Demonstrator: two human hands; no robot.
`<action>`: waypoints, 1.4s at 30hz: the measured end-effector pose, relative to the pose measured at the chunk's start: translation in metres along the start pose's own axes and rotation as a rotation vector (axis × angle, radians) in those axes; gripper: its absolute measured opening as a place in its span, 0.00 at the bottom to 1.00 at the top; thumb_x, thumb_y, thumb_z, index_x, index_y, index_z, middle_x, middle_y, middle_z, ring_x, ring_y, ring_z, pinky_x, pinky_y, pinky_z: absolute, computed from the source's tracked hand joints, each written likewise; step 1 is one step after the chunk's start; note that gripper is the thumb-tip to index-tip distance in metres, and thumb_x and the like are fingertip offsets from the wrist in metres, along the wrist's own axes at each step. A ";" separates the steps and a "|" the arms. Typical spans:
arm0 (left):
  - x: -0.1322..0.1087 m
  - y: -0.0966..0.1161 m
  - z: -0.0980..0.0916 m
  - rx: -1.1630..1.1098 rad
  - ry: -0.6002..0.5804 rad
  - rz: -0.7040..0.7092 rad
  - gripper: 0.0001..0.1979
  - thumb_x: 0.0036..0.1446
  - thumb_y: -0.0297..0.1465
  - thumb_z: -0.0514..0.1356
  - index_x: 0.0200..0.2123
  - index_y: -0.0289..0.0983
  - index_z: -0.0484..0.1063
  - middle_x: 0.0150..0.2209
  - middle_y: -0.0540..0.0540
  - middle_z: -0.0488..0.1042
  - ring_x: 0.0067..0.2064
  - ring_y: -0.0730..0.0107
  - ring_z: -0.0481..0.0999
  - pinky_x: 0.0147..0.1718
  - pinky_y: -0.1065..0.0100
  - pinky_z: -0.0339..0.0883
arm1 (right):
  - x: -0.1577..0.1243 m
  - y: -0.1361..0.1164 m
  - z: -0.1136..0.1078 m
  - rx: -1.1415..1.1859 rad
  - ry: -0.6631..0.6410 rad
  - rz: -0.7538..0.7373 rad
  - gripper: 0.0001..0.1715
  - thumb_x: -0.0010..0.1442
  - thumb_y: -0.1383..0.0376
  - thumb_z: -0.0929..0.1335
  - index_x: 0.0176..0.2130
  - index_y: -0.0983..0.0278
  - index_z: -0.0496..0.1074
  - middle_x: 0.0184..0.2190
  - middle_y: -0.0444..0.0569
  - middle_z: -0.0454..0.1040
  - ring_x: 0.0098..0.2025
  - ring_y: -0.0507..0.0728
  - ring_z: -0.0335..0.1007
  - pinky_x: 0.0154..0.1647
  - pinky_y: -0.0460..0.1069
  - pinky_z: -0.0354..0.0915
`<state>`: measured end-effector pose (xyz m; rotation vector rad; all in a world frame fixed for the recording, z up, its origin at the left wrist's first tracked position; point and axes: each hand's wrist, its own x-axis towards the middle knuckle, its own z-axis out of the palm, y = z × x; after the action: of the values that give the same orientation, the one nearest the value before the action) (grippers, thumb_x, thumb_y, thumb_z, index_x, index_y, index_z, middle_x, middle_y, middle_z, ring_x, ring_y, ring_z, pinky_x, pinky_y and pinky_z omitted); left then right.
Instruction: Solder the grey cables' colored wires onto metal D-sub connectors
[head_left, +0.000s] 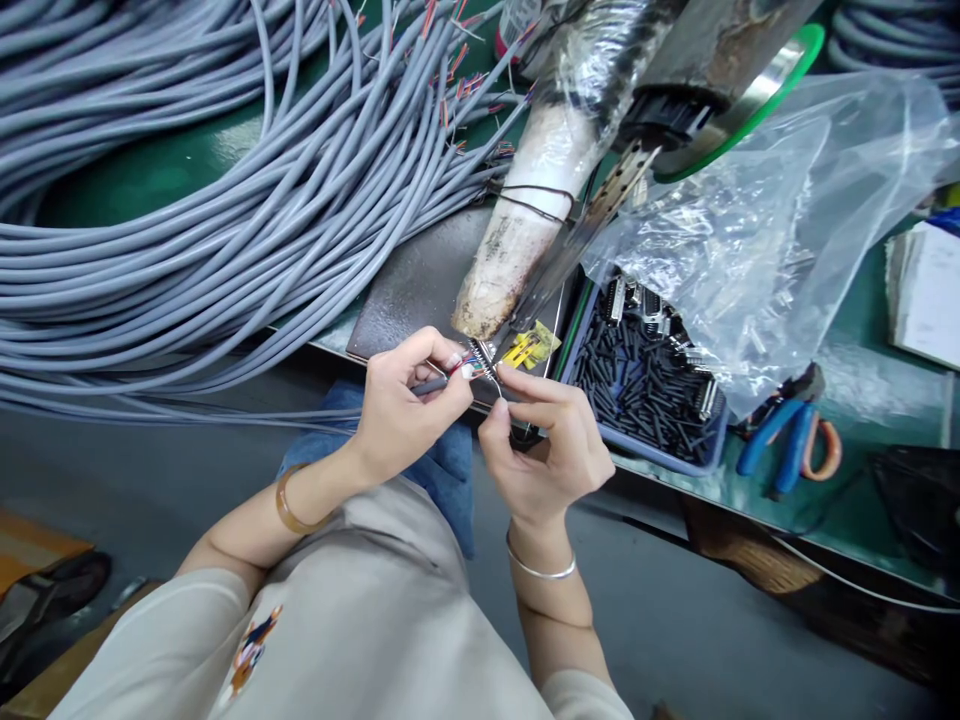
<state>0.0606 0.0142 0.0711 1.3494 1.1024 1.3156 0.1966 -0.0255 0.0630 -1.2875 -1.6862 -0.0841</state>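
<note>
Here the left hand [401, 405] pinches a limp grey cable end [431, 384]; the right hand [544, 440] nips its fine, fragile wire [496, 380]; grip the jacket.

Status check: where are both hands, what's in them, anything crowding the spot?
Left hand pinches grey cable end. Right hand pinches small metal connector against it. Taped fixture tip hangs directly above; yellow tag beside.

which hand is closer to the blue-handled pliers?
Right. The right hand is at the bench edge, left of the blue-handled pliers beyond the parts tray; the left hand is farther left.
</note>
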 end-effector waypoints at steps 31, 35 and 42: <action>-0.003 0.002 -0.002 0.043 -0.024 0.013 0.07 0.55 0.25 0.62 0.27 0.37 0.67 0.24 0.53 0.69 0.24 0.79 0.69 0.23 0.78 0.63 | 0.001 0.000 -0.002 0.063 0.016 0.060 0.12 0.58 0.75 0.74 0.35 0.61 0.71 0.37 0.44 0.83 0.38 0.52 0.81 0.41 0.48 0.76; 0.000 0.003 -0.002 0.057 -0.035 0.013 0.06 0.54 0.24 0.63 0.27 0.37 0.68 0.24 0.53 0.71 0.24 0.79 0.69 0.23 0.78 0.64 | 0.000 0.003 0.000 0.052 0.021 0.054 0.12 0.59 0.74 0.74 0.35 0.61 0.70 0.37 0.44 0.83 0.38 0.53 0.80 0.40 0.48 0.75; 0.003 0.004 -0.002 0.094 -0.045 0.017 0.06 0.54 0.25 0.62 0.26 0.37 0.68 0.24 0.53 0.71 0.25 0.78 0.70 0.24 0.77 0.65 | 0.003 0.003 0.001 0.031 0.026 0.046 0.11 0.59 0.74 0.74 0.35 0.60 0.71 0.36 0.43 0.82 0.38 0.53 0.80 0.40 0.50 0.75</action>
<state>0.0587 0.0169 0.0758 1.4537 1.1356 1.2528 0.1988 -0.0212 0.0634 -1.2961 -1.6296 -0.0473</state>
